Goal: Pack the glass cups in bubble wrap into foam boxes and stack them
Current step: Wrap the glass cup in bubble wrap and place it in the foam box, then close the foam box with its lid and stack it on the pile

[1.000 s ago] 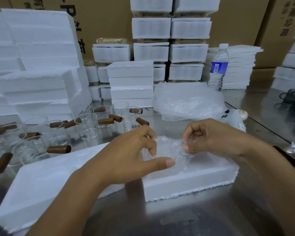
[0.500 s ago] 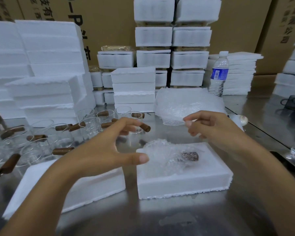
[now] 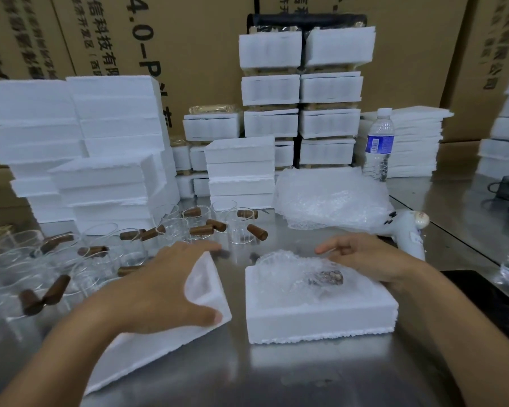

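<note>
My left hand [image 3: 159, 289]: fingers spread, flat on the foam lid [image 3: 147, 348], thumb at its edge. My right hand [image 3: 370, 259]: fingers loose and nearly straight, holding nothing, at the foam box's [image 3: 321, 318] far right rim. Bubble-wrapped cup [image 3: 306, 274] lies in that box, just left of my right fingers. Bare glass cups [image 3: 241, 227] stand beyond my left fingers on the surface [image 3: 276, 377].

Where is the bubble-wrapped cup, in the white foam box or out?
In. The bubble-wrapped glass cup with its brown handle lies in the hollow of the lidless white rectangular foam box.
</note>
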